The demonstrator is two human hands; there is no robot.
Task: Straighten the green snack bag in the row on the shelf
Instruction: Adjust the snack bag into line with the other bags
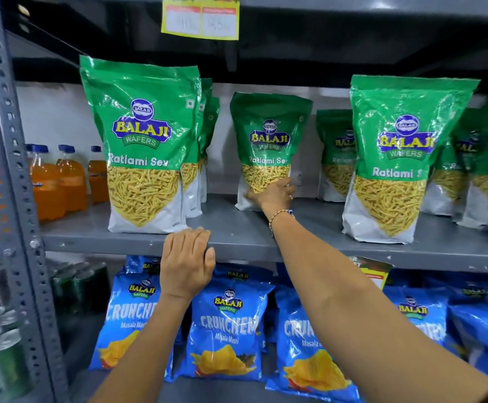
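Green foil covers the upper half of the snack bag, which is set upright toward the back of the grey metal shelf, roughly midway along it and well behind the front edge. Its lower front is pressed by the right hand, whose fingers are spread over the yellow-printed panel; whether the thumb is wrapped behind the bag cannot be told, so a true grip is uncertain. The left hand is laid flat, fingers together, over the shelf's front edge, holding nothing. A larger-looking green bag is stood at the front edge toward the left end, with more lined up behind it, and another front bag is placed toward the right. Orange drink bottles are seen at the far left of the shelf. Blue snack bags are stacked on the shelf below.
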